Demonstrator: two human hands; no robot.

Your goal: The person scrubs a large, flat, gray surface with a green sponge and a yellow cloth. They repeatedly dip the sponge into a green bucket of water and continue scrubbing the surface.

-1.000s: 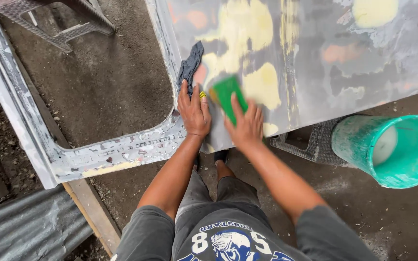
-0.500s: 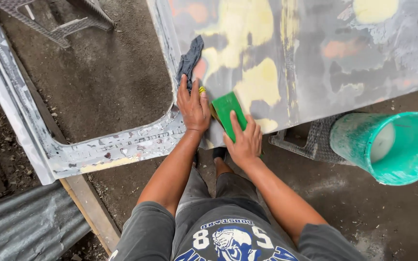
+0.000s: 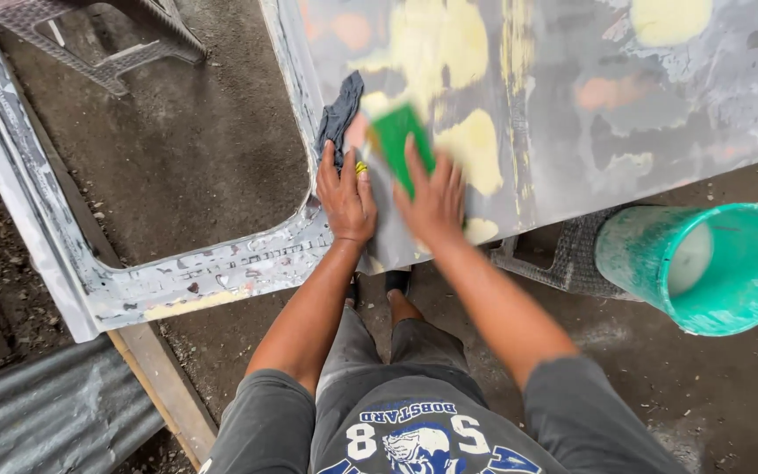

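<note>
- The right hand [image 3: 433,204] lies flat, fingers spread wide, pressing a green sanding block [image 3: 404,145] against the grey car door panel [image 3: 625,105]; the block sits at 12 o'clock from the hand, on the patchy yellow filler [image 3: 471,158].
- The left hand [image 3: 346,195] rests palm-down on the panel's edge at 9 o'clock from the right hand, fingers extended and close together, holding nothing that I can see; a dark rag [image 3: 340,112] lies at 12 o'clock from it.
- Risk: with only flat fingers on it, the block could skid off the filler towards the window opening [image 3: 195,149] at 9 o'clock.
- Risk: uneven pressure could gouge the filler.
- A teal bucket [image 3: 704,268] lies tipped at 3 o'clock on the dirt floor [image 3: 704,395].
- No packages, labels or signs show.
</note>
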